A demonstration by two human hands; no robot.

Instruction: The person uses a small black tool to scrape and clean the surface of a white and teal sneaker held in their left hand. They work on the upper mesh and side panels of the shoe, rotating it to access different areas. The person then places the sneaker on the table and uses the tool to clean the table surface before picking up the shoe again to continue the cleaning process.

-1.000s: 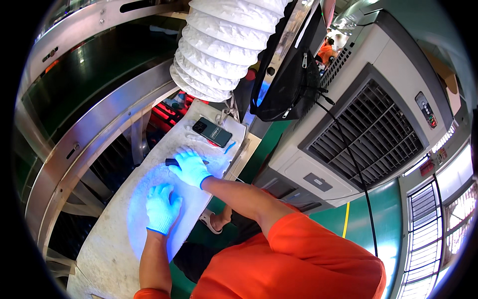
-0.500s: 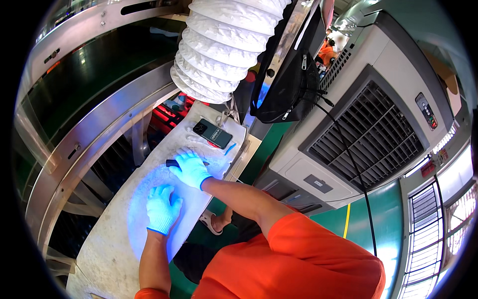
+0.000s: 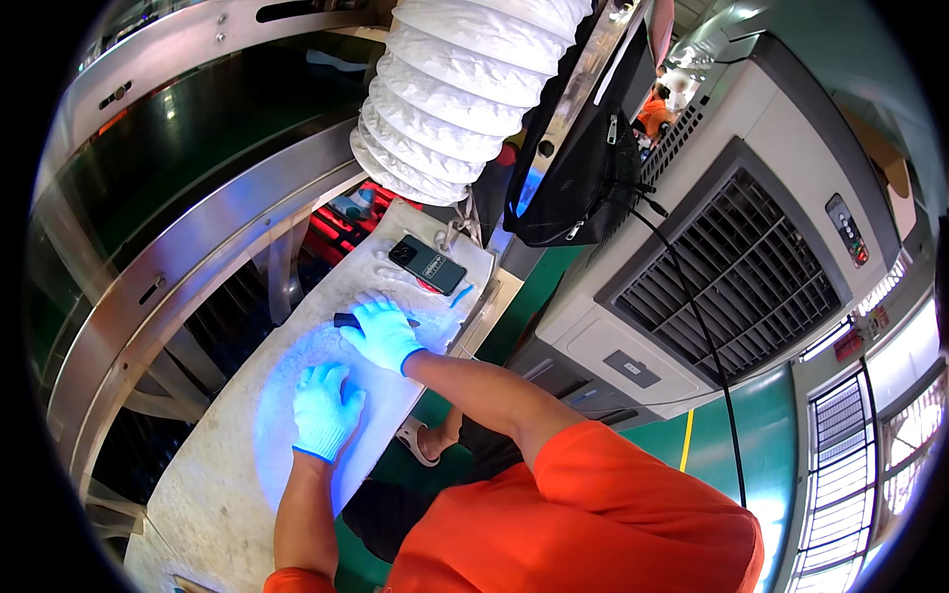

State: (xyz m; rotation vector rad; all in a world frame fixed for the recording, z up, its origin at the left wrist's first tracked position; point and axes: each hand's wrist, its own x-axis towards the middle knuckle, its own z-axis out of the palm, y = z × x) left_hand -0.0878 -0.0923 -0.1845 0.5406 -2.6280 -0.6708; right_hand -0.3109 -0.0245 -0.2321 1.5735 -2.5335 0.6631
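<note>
Both hands wear white knit gloves, tinted blue by a lamp's light, and rest on the pale worktop. My left hand lies palm down with nothing visible in it, its thumb a little apart from the fingers. Farther along the board, my right hand lies with fingers stretched over a slim dark tool. The tool's blunt end sticks out between thumb and fingers, and a thin dark tip shows at the hand's other side. Its middle is hidden under the palm. Beyond my right hand lies a dark phone, back side up.
Above the worktop's far end hangs a white ribbed duct. A metal-framed conveyor runs along the left. At right stand a black bag and a large grey air cooler with a dangling cable. A blue scrap lies near the phone.
The whole view has shifted slightly. Both hands and the dark tool keep practically the same places on the worktop.
</note>
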